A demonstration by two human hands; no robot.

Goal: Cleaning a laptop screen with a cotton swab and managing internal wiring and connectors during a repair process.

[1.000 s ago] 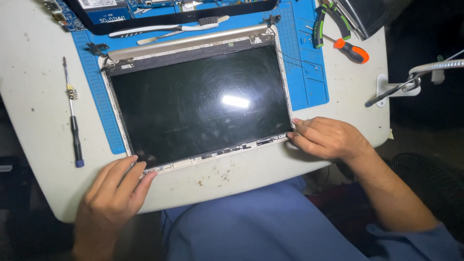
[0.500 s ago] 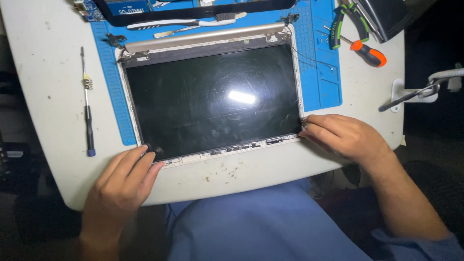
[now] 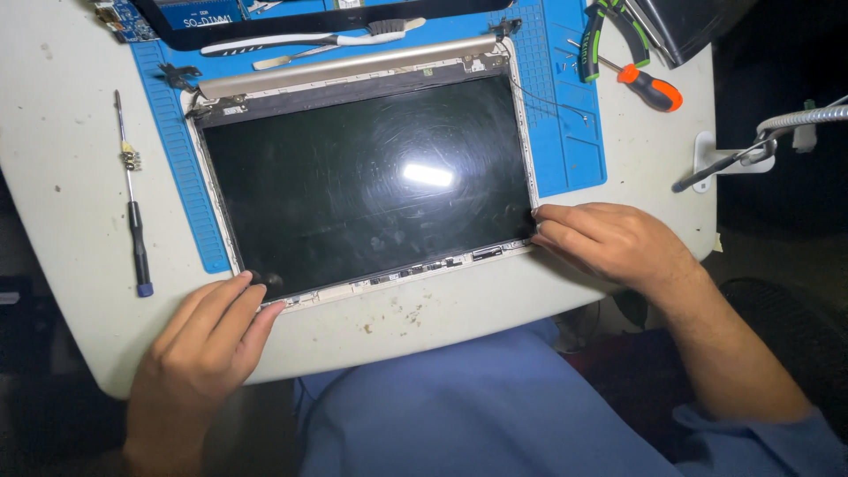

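A laptop screen panel (image 3: pixel 371 181), dark glass in a pale metal lid, lies flat on a blue work mat (image 3: pixel 565 124). My left hand (image 3: pixel 208 340) rests at the panel's near left corner, fingertips touching its edge. My right hand (image 3: pixel 614 243) lies at the near right corner, fingertips pressed against the panel's edge. Neither hand lifts the panel off the mat.
A thin screwdriver (image 3: pixel 132 212) lies left of the mat on the white round table (image 3: pixel 53 177). An orange-handled screwdriver (image 3: pixel 649 87) and green-handled pliers (image 3: pixel 601 35) lie at the back right. A toothbrush (image 3: pixel 300 40) and a black bezel frame sit behind the panel. A lamp arm (image 3: pixel 760 141) stands right.
Both hands stay at the panel's near corners with little movement. The camera has shifted slightly, so the panel sits a bit further right in view.
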